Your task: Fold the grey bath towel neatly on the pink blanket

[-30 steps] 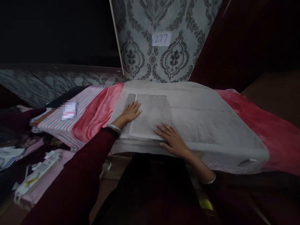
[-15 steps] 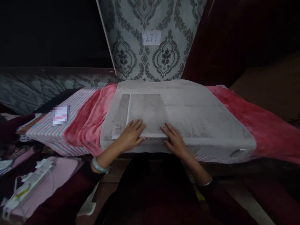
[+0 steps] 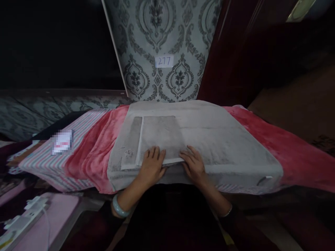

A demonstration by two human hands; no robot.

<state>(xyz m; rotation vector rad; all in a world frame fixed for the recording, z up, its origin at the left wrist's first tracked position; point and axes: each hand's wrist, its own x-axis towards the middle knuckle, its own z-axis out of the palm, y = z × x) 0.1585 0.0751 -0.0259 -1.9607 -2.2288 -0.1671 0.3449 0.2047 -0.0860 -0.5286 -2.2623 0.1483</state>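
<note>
A folded grey towel (image 3: pixel 159 134) lies on a larger grey cloth (image 3: pixel 230 139), with a pale border along its near edge. Near its left front corner is a small embroidered mark. My left hand (image 3: pixel 151 165) rests over the towel's near edge, fingers on top and close together, thumb at the front below the edge. At the right front corner, my right hand (image 3: pixel 194 165) has its fingers bent on top and its thumb below. Between the hands the near edge looks slightly raised. The thumb tips are partly hidden.
Red plush cloth (image 3: pixel 261 130) drapes both ends of the grey cloth. A blurred white and pink item (image 3: pixel 62 142) lies on striped fabric (image 3: pixel 86 122) at left. Below it, a power strip (image 3: pixel 24 218) sits on a pink surface. A dark screen (image 3: pixel 57 45) stands behind.
The view has tilted upward, so things sit lower in it. My hands have closed around the towel's near edge, which is a little lifted between them.
</note>
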